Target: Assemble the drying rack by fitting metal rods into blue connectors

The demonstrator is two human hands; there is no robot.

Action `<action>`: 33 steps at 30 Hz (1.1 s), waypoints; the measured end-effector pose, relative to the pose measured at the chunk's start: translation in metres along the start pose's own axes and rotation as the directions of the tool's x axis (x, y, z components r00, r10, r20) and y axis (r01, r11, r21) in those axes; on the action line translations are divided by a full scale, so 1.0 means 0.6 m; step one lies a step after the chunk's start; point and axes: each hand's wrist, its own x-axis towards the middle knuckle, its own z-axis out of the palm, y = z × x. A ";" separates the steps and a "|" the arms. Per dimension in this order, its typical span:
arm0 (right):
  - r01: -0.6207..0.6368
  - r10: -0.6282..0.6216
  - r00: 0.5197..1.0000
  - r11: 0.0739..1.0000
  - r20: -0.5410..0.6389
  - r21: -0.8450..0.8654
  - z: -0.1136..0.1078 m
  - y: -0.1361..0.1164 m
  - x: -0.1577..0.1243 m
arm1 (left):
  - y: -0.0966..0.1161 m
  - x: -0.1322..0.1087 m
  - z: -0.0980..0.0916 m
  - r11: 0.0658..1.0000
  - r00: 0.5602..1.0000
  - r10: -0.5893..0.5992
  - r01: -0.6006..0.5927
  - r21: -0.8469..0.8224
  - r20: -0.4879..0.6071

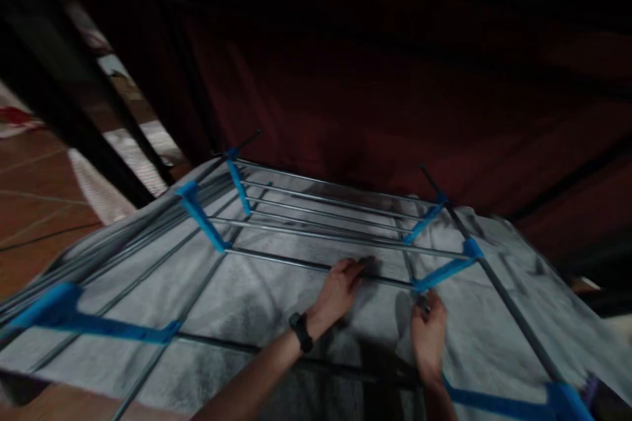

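Observation:
A rack frame of grey metal tubes [316, 233] with blue plastic brackets [445, 273] lies on a grey cloth. My left hand [340, 291], a dark watch [301, 331] on its wrist, is closed at the front cross tube [281, 259] of the far section. Its fingertips point right, and a dark patch beside them is blurred. Just below the right-hand blue bracket, my right hand [428, 332] is closed with its thumb and fingers around a small grey tube end [423, 304]. How far that piece runs under the hand is hidden.
Several loose metal tubes [133, 233] lie along the left edge of the grey cloth [276, 302]. Another blue bracket [99, 322] joins the frame at the near left. Behind hangs a dark red curtain [345, 118]. Dark posts and tiled floor [39, 210] show at left.

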 end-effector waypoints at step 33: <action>-0.722 0.026 0.666 0.275 0.746 0.635 0.230 -0.449 -0.060 | -0.145 -0.077 -0.445 0.930 0.506 -0.239 -0.127 -0.345 -0.829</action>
